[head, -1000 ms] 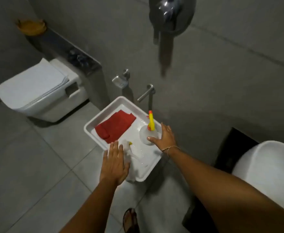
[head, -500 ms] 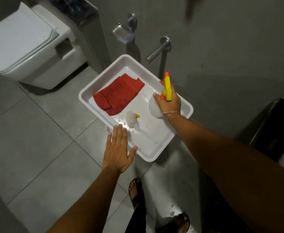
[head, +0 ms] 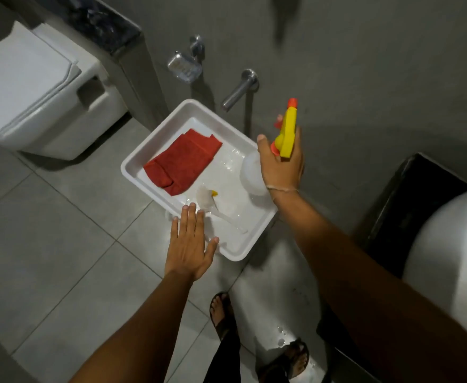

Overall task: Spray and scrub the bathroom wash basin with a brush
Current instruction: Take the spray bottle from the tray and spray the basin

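A white tray (head: 133, 172) lies on the tiled floor by the wall. In it are a folded red cloth (head: 182, 161) and a white brush (head: 213, 205) lying flat with a small yellow spot near its head. My right hand (head: 280, 164) grips the neck of a white spray bottle (head: 250, 175) with a yellow and orange trigger head, lifted above the tray's right side. My left hand (head: 191, 244) hovers flat with spread fingers over the tray's near edge, just short of the brush. The white wash basin (head: 453, 258) shows blurred at the right edge.
A white toilet (head: 36, 89) stands at the upper left under a dark ledge. A wall tap (head: 239, 89) and a metal soap holder (head: 184, 66) project above the tray. A black bin (head: 409, 205) sits beside the basin. My sandalled feet (head: 221, 313) stand on wet tiles.
My right hand has closed on the spray bottle and raised it out of the tray. My left hand has drawn back from the brush to the tray's near edge. The view tilted downward.
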